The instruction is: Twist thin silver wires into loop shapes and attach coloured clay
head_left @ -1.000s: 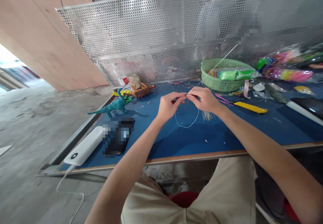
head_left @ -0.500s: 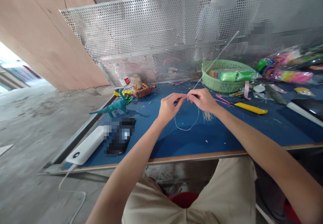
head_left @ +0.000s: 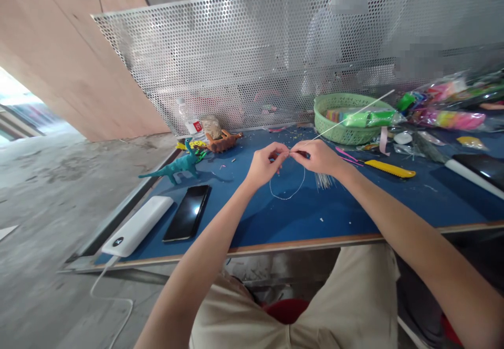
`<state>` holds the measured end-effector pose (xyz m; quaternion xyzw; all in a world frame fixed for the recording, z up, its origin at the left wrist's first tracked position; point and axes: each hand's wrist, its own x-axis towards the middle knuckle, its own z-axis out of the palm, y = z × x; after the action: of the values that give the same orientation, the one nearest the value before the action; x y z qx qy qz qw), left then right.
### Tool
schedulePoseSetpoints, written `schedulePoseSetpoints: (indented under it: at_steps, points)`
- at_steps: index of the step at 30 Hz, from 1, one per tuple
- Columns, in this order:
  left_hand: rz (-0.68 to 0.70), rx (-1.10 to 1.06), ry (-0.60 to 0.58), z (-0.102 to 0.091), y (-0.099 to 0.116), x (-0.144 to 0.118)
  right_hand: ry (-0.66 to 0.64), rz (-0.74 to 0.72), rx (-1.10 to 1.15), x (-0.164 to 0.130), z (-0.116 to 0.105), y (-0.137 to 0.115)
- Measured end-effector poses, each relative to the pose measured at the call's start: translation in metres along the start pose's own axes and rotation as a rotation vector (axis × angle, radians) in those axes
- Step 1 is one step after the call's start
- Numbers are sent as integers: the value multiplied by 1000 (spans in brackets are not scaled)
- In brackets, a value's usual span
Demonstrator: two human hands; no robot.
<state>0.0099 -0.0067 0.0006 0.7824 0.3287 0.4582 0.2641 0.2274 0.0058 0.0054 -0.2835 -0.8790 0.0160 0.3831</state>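
My left hand (head_left: 269, 164) and my right hand (head_left: 318, 157) meet above the middle of the blue table, fingertips pinched together. Between them they hold a thin pale wire (head_left: 286, 198), which hangs below as a rounded loop. A straight pale length (head_left: 354, 114) sticks out past my right hand, up and to the right; whether it is one piece with the loop is hidden by the fingers. Beneath my right wrist lies a bundle of thin, straight wires (head_left: 324, 181). Pink plastic tools (head_left: 348, 156) and a yellow utility knife (head_left: 389, 168) are to its right.
A green basket (head_left: 334, 133) holds bagged, colourful clay. Colourful packets (head_left: 449, 118) lie at the far right. On the left are a teal dinosaur (head_left: 177, 168), a brown dinosaur (head_left: 224, 143), a bottle (head_left: 188, 115), a phone (head_left: 187, 213) and a white power bank (head_left: 137, 225). Perforated metal (head_left: 220, 60) stands behind.
The straight pale length has swung down and to the right, from a steep slant to a shallow one. The loop has moved slightly left, and my hands stay pinched together.
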Motion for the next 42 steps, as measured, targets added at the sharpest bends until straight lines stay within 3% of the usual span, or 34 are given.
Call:
schedulePoseSetpoints:
  at_steps: [5,11,19,23,30,42]
  points:
    - [-92,-89,37,0,3,2,61,-41,-52,0,-2,-2]
    - [-361,-303,-116,1,7,3,103,-146,-229,-2,-4,-1]
    - [-438,-520,-214,-1,12,3,99,-220,-270,-2,-6,-2]
    - [-392,-508,-208,-1,12,2,93,-218,-259,-2,-7,-3]
    - [-229,-281,-149,3,6,2,-3,-165,-304,-1,-11,-5]
    - [185,357,66,9,4,-4,-43,-124,-286,0,-5,-3]
